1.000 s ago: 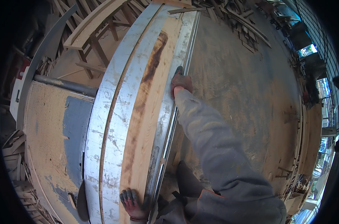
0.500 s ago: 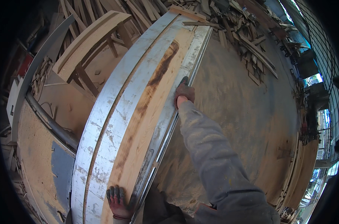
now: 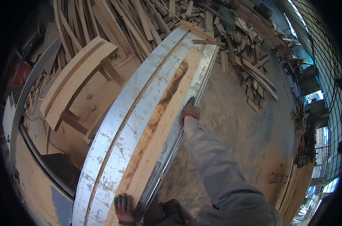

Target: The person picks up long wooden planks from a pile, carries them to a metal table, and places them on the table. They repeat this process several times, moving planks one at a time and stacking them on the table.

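Observation:
A long pale wooden board [image 3: 156, 140] with a dark scorched streak lies lengthwise on a metal-topped table [image 3: 112, 124], whose silver surface is scuffed. At the board's near end rests my left hand [image 3: 124, 211] in a red glove with dark fingertips, its fingers laid flat on the wood. My right hand [image 3: 191, 110], gloved the same way, is farther along at the table's right edge. One dark finger points forward there, while the others seem curled over the metal rail [image 3: 174, 150]; their tips are hidden.
Left of the table stands a curved wooden frame [image 3: 75, 81]. Long planks [image 3: 122, 30] lean and lie behind it. Scrap wood [image 3: 250, 71] is heaped at the far right on the dusty floor [image 3: 235, 124]. A short wooden crosspiece [image 3: 197, 30] spans the table's far end.
The whole scene sits lower in the picture and slightly turned, as my head has moved. Both hands keep about the same places on the board and the table edge.

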A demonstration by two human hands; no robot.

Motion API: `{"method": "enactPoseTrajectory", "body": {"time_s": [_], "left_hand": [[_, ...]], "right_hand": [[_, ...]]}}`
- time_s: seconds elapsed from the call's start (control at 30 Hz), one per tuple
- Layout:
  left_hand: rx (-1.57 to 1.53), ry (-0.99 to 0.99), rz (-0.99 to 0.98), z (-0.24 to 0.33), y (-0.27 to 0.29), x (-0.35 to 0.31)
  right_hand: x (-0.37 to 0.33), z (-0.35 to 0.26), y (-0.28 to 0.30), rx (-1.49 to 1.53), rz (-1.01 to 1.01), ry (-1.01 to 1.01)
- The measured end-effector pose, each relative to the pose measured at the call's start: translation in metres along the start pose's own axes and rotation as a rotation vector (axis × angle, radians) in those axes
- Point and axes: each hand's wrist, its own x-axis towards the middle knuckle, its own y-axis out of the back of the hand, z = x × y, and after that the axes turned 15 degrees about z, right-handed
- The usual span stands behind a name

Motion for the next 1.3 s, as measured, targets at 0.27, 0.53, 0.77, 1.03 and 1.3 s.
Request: {"method": "enactPoseTrajectory", "body": {"time_s": [0.27, 0.53, 0.77, 1.03, 1.3], "left_hand": [[-0.008, 0.033, -0.031, -0.001, 0.008, 0.004], [0.009, 0.037, 0.071, 0.008, 0.005, 0.011], [-0.036, 0.143, -0.018, -0.008, 0.001, -0.017], [-0.167, 0.144, 0.015, -0.015, 0.002, -0.032], [-0.087, 0.102, -0.005, -0.021, -0.016, -0.042]], "right_hand": [[-0.013, -0.013, 0.028, -0.011, 0.008, -0.013], [-0.015, -0.011, 0.024, 0.068, 0.074, -0.026], [0.038, -0.011, -0.001, 0.186, -0.151, 0.351], [0.066, -0.043, -0.012, -0.384, -0.106, 0.856], [0.039, -0.026, -0.009, -1.119, 0.004, 1.223]]}}
